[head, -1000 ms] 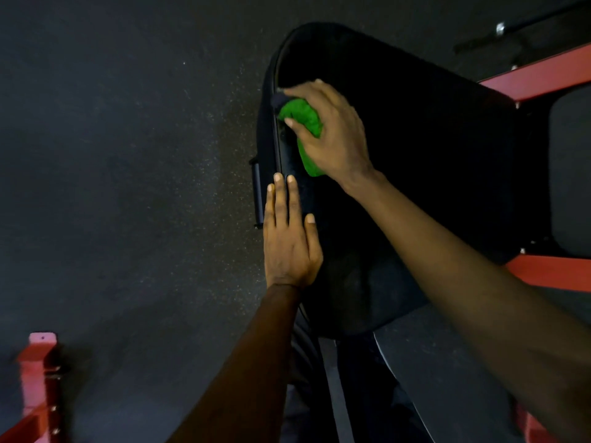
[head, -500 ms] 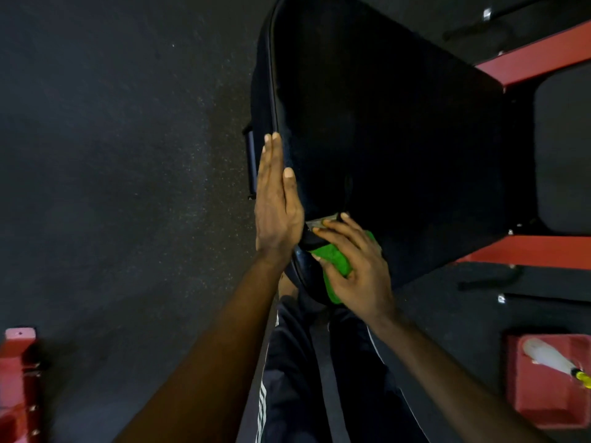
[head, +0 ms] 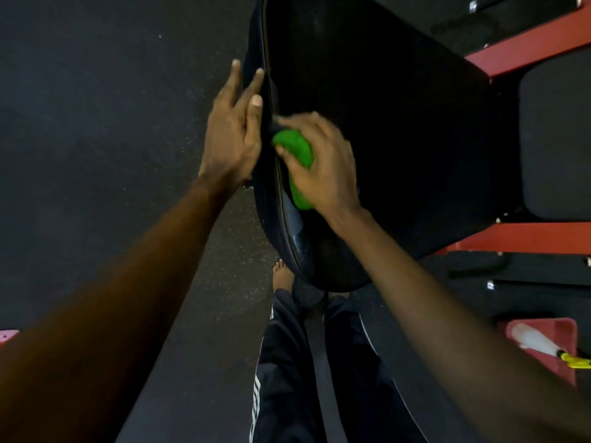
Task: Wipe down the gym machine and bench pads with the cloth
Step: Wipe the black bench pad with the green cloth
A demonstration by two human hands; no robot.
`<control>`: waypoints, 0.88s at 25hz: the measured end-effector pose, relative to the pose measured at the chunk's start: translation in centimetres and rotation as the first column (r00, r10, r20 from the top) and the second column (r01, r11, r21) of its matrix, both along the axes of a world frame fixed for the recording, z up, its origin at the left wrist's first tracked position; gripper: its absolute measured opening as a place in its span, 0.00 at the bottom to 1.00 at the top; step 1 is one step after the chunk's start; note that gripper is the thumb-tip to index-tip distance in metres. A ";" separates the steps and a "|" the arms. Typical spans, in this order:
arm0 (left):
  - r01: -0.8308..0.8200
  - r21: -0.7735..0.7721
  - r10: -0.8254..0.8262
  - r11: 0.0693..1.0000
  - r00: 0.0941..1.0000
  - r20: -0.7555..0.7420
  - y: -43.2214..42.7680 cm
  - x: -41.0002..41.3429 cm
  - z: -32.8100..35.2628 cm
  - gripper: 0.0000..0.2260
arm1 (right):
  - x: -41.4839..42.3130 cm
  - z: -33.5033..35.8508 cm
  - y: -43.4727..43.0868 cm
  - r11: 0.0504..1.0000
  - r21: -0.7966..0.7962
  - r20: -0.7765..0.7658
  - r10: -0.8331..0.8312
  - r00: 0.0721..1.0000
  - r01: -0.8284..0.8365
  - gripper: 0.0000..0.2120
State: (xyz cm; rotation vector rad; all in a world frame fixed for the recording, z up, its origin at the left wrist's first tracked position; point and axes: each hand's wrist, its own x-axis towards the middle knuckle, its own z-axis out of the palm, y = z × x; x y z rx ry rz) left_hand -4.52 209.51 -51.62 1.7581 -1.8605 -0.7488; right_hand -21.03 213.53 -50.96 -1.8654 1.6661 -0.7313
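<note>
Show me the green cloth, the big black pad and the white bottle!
green cloth (head: pixel 295 148): head view, on its bunched top.
black pad (head: pixel 399 123): head view, on the bare middle of its face.
white bottle (head: pixel 529 339): head view, on its white body.

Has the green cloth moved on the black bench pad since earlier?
Yes. The green cloth, in the right hand, slid along the left edge of the black bench pad, away from its near rounded end.
</note>
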 end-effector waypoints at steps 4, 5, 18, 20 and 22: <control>0.106 -0.021 -0.105 0.994 0.994 0.038 1.1 -2.4 -0.6 0.27 | -2.6 0.3 11.1 0.991 0.101 -0.003 0.090 0.996 -0.090 0.24; 0.090 -0.007 -0.090 0.996 0.996 0.015 2.0 -3.3 -0.9 0.27 | -3.3 0.2 13.4 0.988 0.126 0.001 0.084 0.996 -0.083 0.24; 0.040 -0.020 -0.042 0.999 0.997 -0.070 3.5 -4.5 -1.6 0.26 | -2.3 -0.4 12.3 0.996 0.089 -0.041 0.033 0.999 -0.029 0.21; 0.034 0.005 -0.033 0.999 0.997 -0.073 3.6 -4.5 -1.4 0.27 | -4.1 -0.9 15.5 0.993 0.104 -0.042 0.055 0.998 -0.051 0.22; 0.036 0.010 -0.035 0.999 0.997 -0.064 3.6 -4.5 -1.4 0.27 | -5.3 -1.2 17.6 0.991 0.128 -0.043 0.040 0.998 -0.035 0.24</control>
